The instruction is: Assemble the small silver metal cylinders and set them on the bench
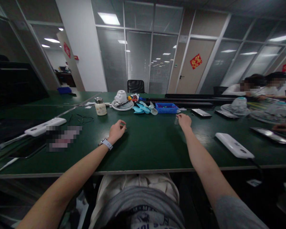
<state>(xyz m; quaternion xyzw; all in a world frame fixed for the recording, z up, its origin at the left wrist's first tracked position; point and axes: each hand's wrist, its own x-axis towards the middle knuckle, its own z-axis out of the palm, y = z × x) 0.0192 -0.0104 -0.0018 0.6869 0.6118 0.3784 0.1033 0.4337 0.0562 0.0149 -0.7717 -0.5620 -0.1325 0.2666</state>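
My left hand [117, 131], with a watch [105, 143] on its wrist, hovers over or rests on the green table. Its fingers are loosely curled, a gap shows between thumb and fingertips, and I see nothing in it. Farther right, my right hand [184, 121] is closed, its fingertips pinched at a small clear piece [176, 121] whose kind I cannot make out. Just beyond that hand stands a blue basket [166, 110] with small parts inside. Blue fan blades [143, 108] lie left of the basket, beside a white fan guard and housing [122, 101].
A cream jar [100, 108] stands at the back left, with black cables [81, 119] nearer me. White power strips lie at left [45, 126] and right [234, 145]. Dark phone-like devices [201, 113] lie at the right, where other people [255, 86] sit with more fan parts.
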